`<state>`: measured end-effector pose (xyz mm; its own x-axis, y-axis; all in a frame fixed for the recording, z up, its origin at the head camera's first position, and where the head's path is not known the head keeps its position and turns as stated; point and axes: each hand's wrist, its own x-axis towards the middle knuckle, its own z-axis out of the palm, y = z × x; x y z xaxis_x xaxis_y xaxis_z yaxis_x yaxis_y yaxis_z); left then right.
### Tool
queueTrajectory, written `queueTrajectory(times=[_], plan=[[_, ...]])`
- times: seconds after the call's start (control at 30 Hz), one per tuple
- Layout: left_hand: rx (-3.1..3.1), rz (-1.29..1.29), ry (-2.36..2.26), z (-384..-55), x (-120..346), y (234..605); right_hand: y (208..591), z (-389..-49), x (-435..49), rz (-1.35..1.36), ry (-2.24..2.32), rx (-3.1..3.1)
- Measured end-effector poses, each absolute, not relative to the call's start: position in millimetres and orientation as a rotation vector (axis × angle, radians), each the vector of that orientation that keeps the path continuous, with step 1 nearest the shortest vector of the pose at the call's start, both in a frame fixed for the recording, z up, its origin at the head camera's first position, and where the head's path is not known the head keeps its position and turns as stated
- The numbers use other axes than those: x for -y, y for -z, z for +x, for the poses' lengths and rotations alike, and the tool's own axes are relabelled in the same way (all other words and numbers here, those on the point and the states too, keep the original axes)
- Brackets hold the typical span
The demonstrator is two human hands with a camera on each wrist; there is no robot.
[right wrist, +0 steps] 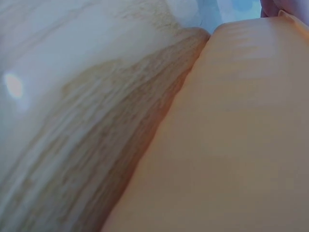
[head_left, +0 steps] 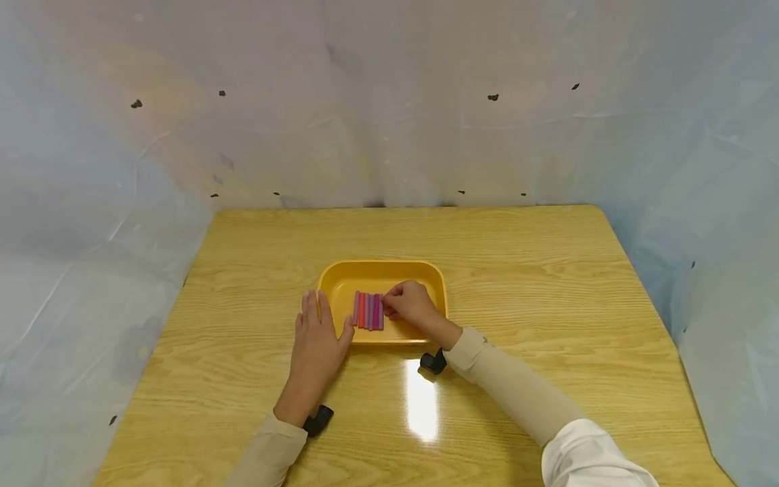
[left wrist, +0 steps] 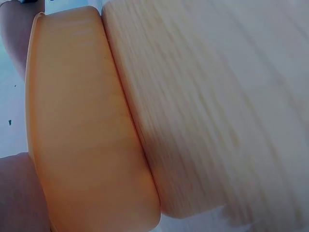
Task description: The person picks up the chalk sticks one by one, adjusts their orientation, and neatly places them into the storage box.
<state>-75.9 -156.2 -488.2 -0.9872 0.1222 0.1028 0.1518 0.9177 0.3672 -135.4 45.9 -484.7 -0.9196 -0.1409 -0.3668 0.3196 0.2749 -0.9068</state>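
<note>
Several slim pink, red and purple sticks (head_left: 368,311) lie side by side in a row on the floor of a yellow tray (head_left: 383,265). My left hand (head_left: 319,345) rests with straight fingers along the tray's left rim, its thumb spread over the front left corner toward the row. Reaching in over the front right of the tray, my right hand (head_left: 412,304) has bent fingers and pinches the upper end of the rightmost purple stick. The tray's outer wall (left wrist: 87,121) fills much of the left wrist view, and both wrist views leave the sticks hidden.
The tray stands on a wood-grain table (head_left: 517,270). A black wrist mount (head_left: 433,362) shows by the right wrist and another black mount (head_left: 319,421) by the left. Pale plastic sheeting (head_left: 389,122) hangs behind the table and at both sides.
</note>
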Motion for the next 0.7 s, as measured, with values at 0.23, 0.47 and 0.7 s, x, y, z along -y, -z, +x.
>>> queueTrajectory(times=[0.23, 0.47, 0.7], plan=[[3.009, -0.218, 0.575, -76.1, 155.4, 487.0, 483.2, -134.7, -45.9, 0.172, 1.718, -2.181], [3.024, -0.206, 0.587, -75.7, 155.9, 484.9, 483.8, -134.5, -46.0, 0.102, 1.751, -2.219], [3.054, -0.203, 0.598, -75.8, 158.1, 481.4, 484.4, -136.0, -44.0, 0.005, 1.919, -2.207]])
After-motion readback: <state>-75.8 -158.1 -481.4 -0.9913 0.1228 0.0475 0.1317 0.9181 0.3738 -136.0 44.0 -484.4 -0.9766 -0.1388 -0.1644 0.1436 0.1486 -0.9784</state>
